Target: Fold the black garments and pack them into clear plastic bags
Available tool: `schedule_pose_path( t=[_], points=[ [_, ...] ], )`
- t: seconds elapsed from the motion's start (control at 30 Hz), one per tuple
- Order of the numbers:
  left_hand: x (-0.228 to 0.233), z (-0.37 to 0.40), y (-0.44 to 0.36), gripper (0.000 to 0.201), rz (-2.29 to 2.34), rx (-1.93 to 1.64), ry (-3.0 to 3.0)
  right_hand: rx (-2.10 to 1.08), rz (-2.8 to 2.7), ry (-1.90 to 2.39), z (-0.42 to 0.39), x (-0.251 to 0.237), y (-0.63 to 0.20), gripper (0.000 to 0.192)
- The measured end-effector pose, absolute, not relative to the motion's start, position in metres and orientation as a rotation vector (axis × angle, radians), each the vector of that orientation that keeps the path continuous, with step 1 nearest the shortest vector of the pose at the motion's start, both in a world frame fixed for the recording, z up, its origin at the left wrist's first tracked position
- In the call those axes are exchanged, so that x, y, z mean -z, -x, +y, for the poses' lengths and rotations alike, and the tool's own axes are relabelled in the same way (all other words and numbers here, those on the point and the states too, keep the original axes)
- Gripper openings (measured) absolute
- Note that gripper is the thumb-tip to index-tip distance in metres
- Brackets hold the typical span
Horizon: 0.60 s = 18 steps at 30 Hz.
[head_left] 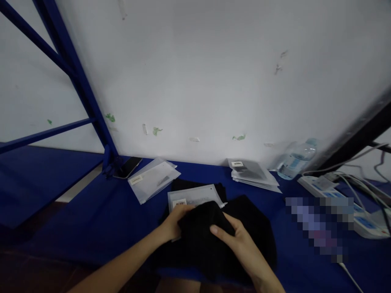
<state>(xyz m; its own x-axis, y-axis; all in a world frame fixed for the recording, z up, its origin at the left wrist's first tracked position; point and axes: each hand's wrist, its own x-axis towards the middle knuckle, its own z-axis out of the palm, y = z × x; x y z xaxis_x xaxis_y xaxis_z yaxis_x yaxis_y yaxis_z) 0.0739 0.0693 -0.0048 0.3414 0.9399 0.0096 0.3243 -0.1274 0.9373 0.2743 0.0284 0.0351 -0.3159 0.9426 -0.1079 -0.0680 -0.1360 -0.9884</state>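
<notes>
The blue table (100, 215) carries black fabric (256, 232) beneath the left hand (174, 224) and right hand (236, 236). Beyond the left hand, leftward: phone (128, 167), translucent pouches (154, 180). Beyond the right hand: second pouch stack (253, 174); rightward, clear bottle (296, 160), white power strip (365, 228), pixelated item (314, 228).

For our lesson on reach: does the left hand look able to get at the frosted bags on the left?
Probably yes, if it lets go first: the left hand is gripping black fabric, but the frosted bags lie a little beyond that hand, with nothing seen covering them.
</notes>
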Motion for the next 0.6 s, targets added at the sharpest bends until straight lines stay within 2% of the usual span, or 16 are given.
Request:
schedule_pose_path(
  t=[0.1, 0.27, 0.43, 0.6],
  points=[
    [0.01, 0.072, -0.076, 0.015, 1.138, -0.812, -1.602, -1.449, -1.328, 1.151, 0.033, -0.021, -0.266, 0.044],
    [0.012, 0.082, -0.074, 0.017, 1.222, -0.831, -1.608, -1.073, -1.553, 1.396, 0.037, 0.001, -0.268, 0.03],
    [-0.006, 0.078, -0.073, 0.015, 1.321, -0.877, -1.762, -0.851, -1.71, 1.538, 0.038, 0.003, -0.262, 0.021],
    [-0.03, 0.069, -0.076, 0.016, 1.426, -0.911, -1.94, -0.514, -2.044, 1.74, 0.032, -0.003, -0.242, 0.031]
  ],
)
